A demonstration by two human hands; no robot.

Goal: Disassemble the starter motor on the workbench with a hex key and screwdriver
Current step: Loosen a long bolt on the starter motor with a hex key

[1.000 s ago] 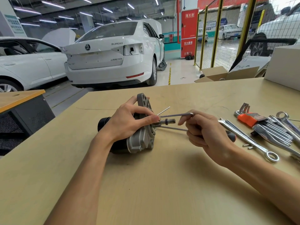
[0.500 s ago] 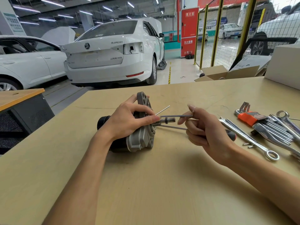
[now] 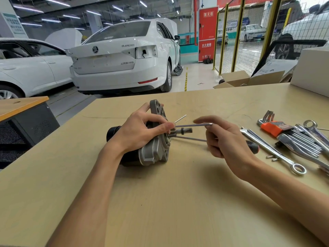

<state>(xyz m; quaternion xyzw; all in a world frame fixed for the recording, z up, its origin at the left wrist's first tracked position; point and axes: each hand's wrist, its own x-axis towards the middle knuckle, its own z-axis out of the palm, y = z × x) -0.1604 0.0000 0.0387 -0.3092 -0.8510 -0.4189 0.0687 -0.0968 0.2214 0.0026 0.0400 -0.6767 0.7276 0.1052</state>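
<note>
box (image 3: 236,80): contents unclear | left hand (image 3: 140,132) grips motor (image 3: 154,148) | right hand (image 3: 226,139) curled, holds hex key (image 3: 194,125), forefinger straight

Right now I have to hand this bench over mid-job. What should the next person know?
Left hand grips the starter motor, lying on its side on the workbench.
Right hand holds the hex key, long arm set into the motor's flange face, forefinger lifted.
Screwdriver lies under the right hand, tip at the flange.
Housing not yet split; whether any bolts are out cannot be told.
Spare wrenches lie right.
</note>
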